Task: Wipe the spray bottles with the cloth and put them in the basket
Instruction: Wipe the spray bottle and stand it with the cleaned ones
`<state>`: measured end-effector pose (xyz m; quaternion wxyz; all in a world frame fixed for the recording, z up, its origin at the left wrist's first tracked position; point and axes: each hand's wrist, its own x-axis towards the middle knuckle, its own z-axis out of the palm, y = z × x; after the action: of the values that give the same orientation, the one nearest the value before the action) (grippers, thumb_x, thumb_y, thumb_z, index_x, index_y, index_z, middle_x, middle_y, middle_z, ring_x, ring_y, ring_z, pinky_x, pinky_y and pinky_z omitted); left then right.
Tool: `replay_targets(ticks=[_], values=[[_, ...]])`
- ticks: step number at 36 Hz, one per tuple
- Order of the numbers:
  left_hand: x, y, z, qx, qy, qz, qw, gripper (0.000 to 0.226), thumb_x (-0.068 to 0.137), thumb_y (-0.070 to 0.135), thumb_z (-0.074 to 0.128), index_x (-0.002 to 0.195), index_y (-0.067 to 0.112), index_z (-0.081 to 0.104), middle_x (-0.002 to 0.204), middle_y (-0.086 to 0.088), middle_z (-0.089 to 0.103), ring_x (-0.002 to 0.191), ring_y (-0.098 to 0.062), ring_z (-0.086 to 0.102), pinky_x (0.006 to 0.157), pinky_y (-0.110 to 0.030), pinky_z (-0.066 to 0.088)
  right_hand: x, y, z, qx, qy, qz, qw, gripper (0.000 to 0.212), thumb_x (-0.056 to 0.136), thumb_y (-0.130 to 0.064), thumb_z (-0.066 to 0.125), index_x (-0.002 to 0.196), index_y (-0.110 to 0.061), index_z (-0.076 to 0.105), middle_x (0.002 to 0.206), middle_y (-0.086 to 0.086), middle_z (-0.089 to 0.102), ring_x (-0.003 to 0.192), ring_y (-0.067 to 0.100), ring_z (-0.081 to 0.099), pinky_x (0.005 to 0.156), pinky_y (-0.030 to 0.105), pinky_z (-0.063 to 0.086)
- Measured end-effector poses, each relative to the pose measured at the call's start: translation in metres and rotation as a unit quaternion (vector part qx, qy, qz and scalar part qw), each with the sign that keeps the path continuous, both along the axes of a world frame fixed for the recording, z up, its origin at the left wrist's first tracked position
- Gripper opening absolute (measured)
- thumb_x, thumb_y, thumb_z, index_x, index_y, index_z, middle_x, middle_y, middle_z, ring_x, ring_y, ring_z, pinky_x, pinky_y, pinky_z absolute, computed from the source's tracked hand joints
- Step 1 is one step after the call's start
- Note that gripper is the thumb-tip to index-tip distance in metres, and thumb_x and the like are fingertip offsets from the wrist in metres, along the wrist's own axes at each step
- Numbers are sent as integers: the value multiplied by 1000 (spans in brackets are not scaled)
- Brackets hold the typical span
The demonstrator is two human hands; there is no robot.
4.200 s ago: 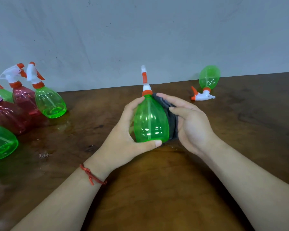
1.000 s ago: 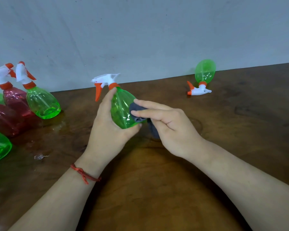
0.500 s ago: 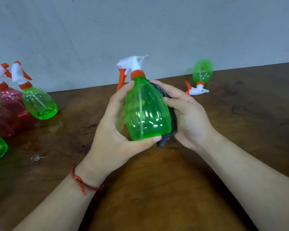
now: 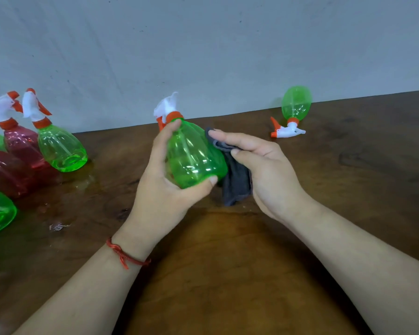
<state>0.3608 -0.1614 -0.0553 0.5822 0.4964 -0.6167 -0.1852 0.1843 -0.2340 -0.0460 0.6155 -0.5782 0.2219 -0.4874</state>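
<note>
My left hand grips a green spray bottle with a white and orange trigger head, held above the table and tilted a little to the left. My right hand holds a dark grey cloth just to the right of the bottle, against its side. The cloth hangs down from my fingers. No basket is in view.
Several green and red spray bottles stand clustered at the left edge of the wooden table. Another green bottle lies on its side at the back right by the wall. A wet patch shows near the left cluster.
The bottle has tipped from upright to a leftward tilt and sits lower. My right hand has slid back from the bottle's side, and the cloth now hangs more freely.
</note>
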Motion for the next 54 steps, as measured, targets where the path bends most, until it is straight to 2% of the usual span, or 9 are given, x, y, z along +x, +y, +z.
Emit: replay_targets(ticks=[6,14,23,28,35,41,47,50,54], values=[[12,-11,-1,33,221,27,974,97,72,24,96,154,32,46,147,-7,64,133,-29,66,108,-63,54,6,7,-4,-49,44,16,998,51,103,15,42,126,-17,74,140,-9,69,140,6,55,123,36,39],[3,-5,13,94,383,-55,917,59,103,38,64,156,23,45,148,-12,63,130,-31,68,92,-55,61,9,2,-8,-116,77,-84,987,45,99,14,54,124,-19,72,126,-6,75,124,8,67,113,34,50],[6,-5,14,69,485,-41,871,61,102,26,74,153,16,42,142,-20,62,129,-43,65,97,-56,57,16,15,-19,-348,149,-110,919,29,81,10,79,101,-11,84,111,2,64,107,15,66,94,31,54],[2,-4,8,89,482,-71,869,66,99,24,76,156,29,44,129,-14,68,108,-31,71,86,-47,58,23,21,-7,-455,149,-134,867,31,82,12,78,104,-10,84,110,8,65,105,19,65,95,30,53],[4,-5,13,50,493,-94,863,51,105,18,66,150,26,43,160,-24,48,139,-44,59,95,-63,56,9,2,-7,-337,135,-196,911,30,85,11,77,104,-11,83,111,1,63,105,17,66,86,40,58],[4,-3,13,56,482,-106,868,44,108,19,62,146,27,42,128,-10,63,107,-31,71,79,-46,60,16,16,-10,-415,161,-146,884,28,84,10,77,104,-10,84,110,5,68,106,11,66,93,31,55],[-1,-2,15,72,485,-97,866,47,104,18,68,142,29,43,144,-16,62,130,-37,67,96,-57,57,13,5,-2,-345,114,-196,911,31,86,11,76,106,-11,84,114,1,67,111,12,66,93,25,54],[-3,0,16,83,432,-62,896,57,98,18,74,148,29,49,140,-8,67,129,-34,69,94,-61,59,6,-10,-3,-261,69,-221,937,29,89,9,75,109,-12,81,116,2,70,113,15,69,101,34,55],[-10,3,6,87,224,-7,971,89,80,24,94,151,46,45,132,-6,72,119,-30,74,93,-57,63,-7,-23,5,-120,-13,-192,974,32,93,7,73,118,-12,75,119,1,77,116,14,72,103,29,53]])
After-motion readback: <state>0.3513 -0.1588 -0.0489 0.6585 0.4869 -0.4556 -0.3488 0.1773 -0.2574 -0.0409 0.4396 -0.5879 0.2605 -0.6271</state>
